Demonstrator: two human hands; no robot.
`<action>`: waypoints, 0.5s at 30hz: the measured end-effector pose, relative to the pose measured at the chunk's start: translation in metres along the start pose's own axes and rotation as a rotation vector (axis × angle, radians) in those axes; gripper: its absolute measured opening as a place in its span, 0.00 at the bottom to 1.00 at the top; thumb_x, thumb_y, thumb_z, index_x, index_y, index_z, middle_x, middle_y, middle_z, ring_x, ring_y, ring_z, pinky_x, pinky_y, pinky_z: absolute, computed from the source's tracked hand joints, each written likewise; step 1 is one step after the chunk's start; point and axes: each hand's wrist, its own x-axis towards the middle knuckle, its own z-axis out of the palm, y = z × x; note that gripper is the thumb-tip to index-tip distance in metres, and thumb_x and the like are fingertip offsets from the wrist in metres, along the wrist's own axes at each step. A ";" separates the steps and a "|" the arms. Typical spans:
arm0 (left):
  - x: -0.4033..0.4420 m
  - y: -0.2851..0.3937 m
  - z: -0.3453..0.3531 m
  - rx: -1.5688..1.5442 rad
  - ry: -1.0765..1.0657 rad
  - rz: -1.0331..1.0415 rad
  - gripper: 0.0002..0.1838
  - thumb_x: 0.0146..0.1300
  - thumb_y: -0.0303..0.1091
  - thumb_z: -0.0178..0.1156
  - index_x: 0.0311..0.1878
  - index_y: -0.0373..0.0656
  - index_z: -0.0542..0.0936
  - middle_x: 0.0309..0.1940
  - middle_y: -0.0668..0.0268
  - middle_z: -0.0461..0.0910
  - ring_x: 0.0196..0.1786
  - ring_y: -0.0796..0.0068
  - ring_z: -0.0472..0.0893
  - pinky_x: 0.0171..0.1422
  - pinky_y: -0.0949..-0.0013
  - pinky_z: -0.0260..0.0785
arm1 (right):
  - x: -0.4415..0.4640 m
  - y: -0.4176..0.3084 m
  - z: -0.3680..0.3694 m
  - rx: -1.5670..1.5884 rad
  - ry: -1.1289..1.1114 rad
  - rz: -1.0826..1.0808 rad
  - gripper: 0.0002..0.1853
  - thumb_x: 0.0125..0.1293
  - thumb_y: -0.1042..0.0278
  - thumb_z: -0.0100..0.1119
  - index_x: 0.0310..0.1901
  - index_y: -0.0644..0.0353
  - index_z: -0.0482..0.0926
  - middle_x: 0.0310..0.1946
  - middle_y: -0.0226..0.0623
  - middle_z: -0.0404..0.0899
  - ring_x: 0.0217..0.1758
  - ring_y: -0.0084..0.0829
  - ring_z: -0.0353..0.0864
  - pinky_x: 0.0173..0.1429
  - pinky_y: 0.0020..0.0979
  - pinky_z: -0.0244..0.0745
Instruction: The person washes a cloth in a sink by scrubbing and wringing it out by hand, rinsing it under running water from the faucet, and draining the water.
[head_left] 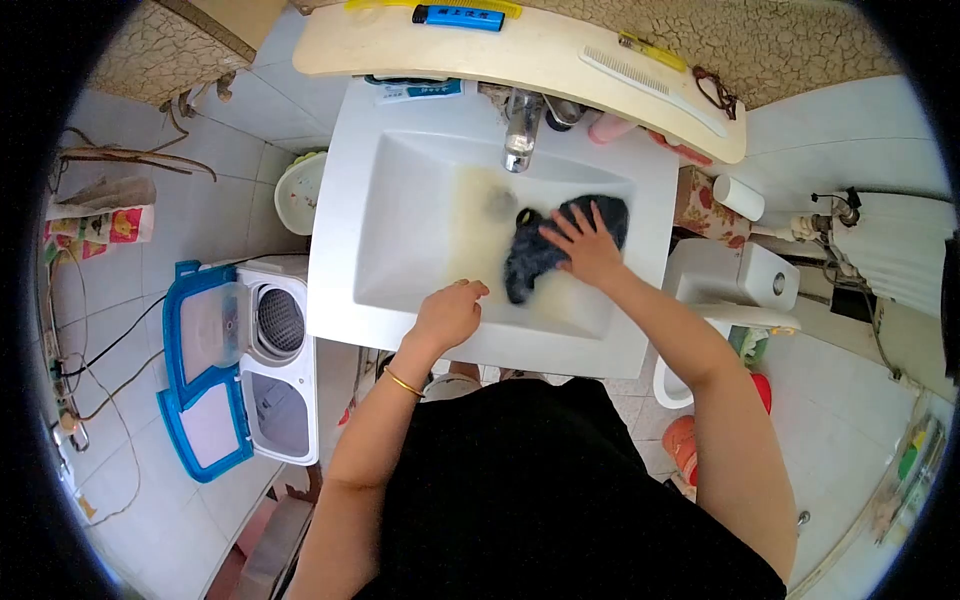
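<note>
A dark, wet cloth item point(535, 260) lies bunched in the right half of the white sink point(335, 250), in shallow cloudy water; its exact kind cannot be made out. My right hand point(592, 252) rests on top of it, palm down, with the fingers spread. Over the basin's front wall is my left hand point(450, 315), apart from the cloth. Its fingers are curled in, a ring shows on one, and nothing is visible in them. Above the basin stands the metal faucet point(520, 130).
A cream shelf point(540, 50) behind the sink holds a blue box point(458, 17), a white comb point(625, 75) and a yellow toothbrush point(652, 50). At left, a twin-tub washing machine point(300, 370) has its blue lids raised. A toilet point(710, 290) stands to the right.
</note>
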 end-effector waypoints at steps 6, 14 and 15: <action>0.007 -0.005 0.013 -0.066 -0.002 -0.045 0.16 0.61 0.26 0.49 0.52 0.42 0.78 0.48 0.56 0.81 0.52 0.52 0.79 0.56 0.54 0.72 | 0.041 0.003 0.004 0.128 0.122 0.180 0.40 0.69 0.45 0.50 0.77 0.41 0.43 0.77 0.34 0.46 0.79 0.46 0.46 0.77 0.59 0.37; 0.054 -0.045 0.048 -0.380 0.319 -0.109 0.27 0.58 0.26 0.52 0.63 0.40 0.66 0.55 0.38 0.70 0.58 0.40 0.71 0.62 0.50 0.66 | 0.099 -0.073 0.027 0.425 0.369 0.247 0.44 0.61 0.47 0.61 0.73 0.54 0.52 0.77 0.41 0.44 0.80 0.48 0.40 0.78 0.59 0.29; 0.062 -0.051 0.052 -0.435 0.385 -0.139 0.29 0.57 0.26 0.52 0.65 0.39 0.64 0.56 0.36 0.68 0.60 0.39 0.70 0.64 0.50 0.65 | 0.100 -0.083 0.020 0.450 0.314 0.178 0.44 0.60 0.47 0.61 0.73 0.55 0.52 0.77 0.41 0.45 0.80 0.47 0.39 0.78 0.59 0.29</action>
